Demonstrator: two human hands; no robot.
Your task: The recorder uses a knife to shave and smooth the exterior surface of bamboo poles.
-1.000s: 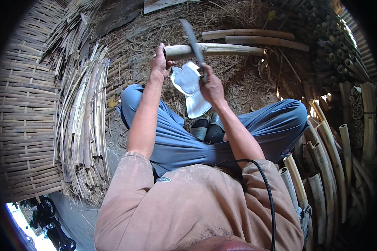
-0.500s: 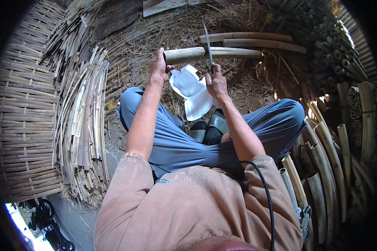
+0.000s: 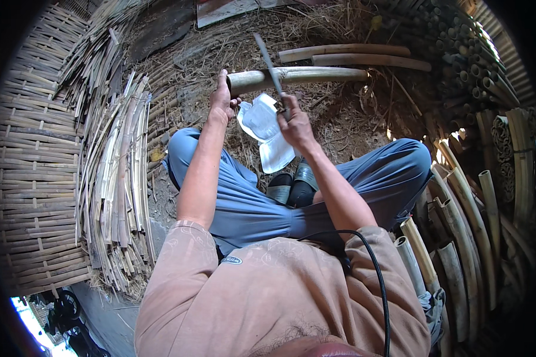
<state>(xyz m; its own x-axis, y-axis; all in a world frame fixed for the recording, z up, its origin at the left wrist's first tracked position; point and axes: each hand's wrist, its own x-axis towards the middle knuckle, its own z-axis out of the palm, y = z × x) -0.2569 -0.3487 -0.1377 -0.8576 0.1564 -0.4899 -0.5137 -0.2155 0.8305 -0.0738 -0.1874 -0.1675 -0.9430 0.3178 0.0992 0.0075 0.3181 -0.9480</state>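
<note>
A thick bamboo pole stretches from left to right in front of my legs. Its open, hollow end is at the left, where my left hand grips it with the fingers wrapped round the end. In my right hand is the handle of a long-bladed knife. The blade points away and to the left, across the pole's left half; I cannot tell whether it touches the bamboo. Below the pole lies a white foam food box, opened out on the ground, partly covered by my right hand.
Two more bamboo poles lie beyond the held one. At left are a pile of split bamboo strips and a woven bamboo panel. Several cut bamboo lengths stand at right, with stacked tubes behind. Straw litters the ground.
The knife has moved left along the pole, and its blade now leans further left. My right hand has shifted left and slightly nearer. My left hand still holds the pole's end.
</note>
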